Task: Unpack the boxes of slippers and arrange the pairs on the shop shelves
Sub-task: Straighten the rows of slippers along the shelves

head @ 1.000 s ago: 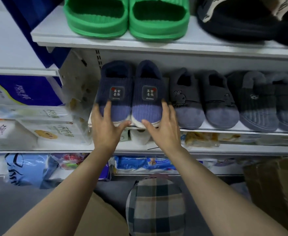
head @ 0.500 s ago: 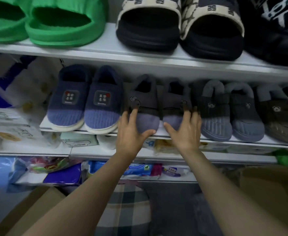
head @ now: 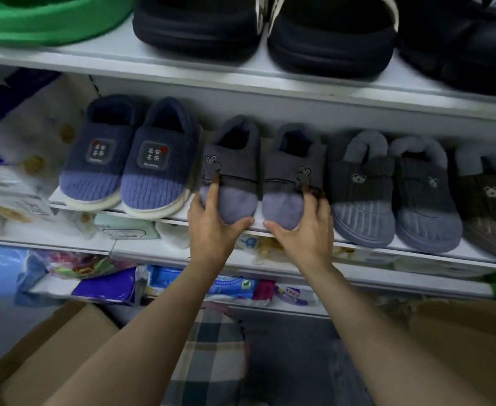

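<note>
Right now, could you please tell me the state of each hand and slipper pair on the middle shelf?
Left hand: grips the left grey slipper toe.
Right hand: grips the right grey slipper toe.
Navy pair: shelved, untouched.
Bear pair: shelved, untouched.

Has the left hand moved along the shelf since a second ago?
Yes. The left hand went rightward, from the blue patch slippers to the grey rabbit slippers.

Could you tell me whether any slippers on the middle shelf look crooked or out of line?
Nothing stands out. The navy pair, the grey rabbit pair under the left hand and right hand, and the bear slippers all stand toes-forward.
</note>
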A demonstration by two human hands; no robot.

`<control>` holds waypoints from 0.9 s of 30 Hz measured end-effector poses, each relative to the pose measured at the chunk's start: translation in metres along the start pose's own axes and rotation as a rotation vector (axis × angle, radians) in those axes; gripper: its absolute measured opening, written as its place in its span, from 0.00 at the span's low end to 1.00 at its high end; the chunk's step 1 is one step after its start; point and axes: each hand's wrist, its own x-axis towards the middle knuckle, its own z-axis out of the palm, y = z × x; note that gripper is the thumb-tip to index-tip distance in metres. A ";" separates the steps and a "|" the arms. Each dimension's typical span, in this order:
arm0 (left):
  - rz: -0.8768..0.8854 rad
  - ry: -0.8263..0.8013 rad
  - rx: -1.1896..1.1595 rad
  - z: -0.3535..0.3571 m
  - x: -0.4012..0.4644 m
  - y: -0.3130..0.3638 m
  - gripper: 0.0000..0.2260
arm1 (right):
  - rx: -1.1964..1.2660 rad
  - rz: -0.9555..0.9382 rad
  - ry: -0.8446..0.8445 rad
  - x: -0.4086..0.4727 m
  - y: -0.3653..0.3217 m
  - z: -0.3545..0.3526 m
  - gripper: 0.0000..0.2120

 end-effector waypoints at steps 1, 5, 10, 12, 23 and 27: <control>0.003 0.005 -0.004 0.000 -0.001 0.000 0.46 | 0.004 0.000 0.012 -0.001 0.000 0.002 0.49; 0.016 -0.001 -0.017 -0.002 -0.006 -0.002 0.46 | 0.007 -0.031 0.046 -0.011 -0.002 0.007 0.48; 0.020 -0.004 -0.045 -0.006 -0.012 -0.006 0.45 | 0.019 -0.034 0.052 -0.019 -0.005 0.012 0.48; 0.022 -0.007 -0.046 -0.007 -0.012 -0.006 0.46 | 0.023 -0.035 0.052 -0.020 -0.005 0.012 0.48; 0.014 -0.004 -0.056 -0.011 -0.015 -0.010 0.44 | 0.034 -0.032 0.018 -0.022 -0.008 0.013 0.49; 0.017 -0.036 -0.057 -0.014 -0.014 -0.008 0.45 | 0.025 -0.036 -0.039 -0.021 -0.010 0.007 0.49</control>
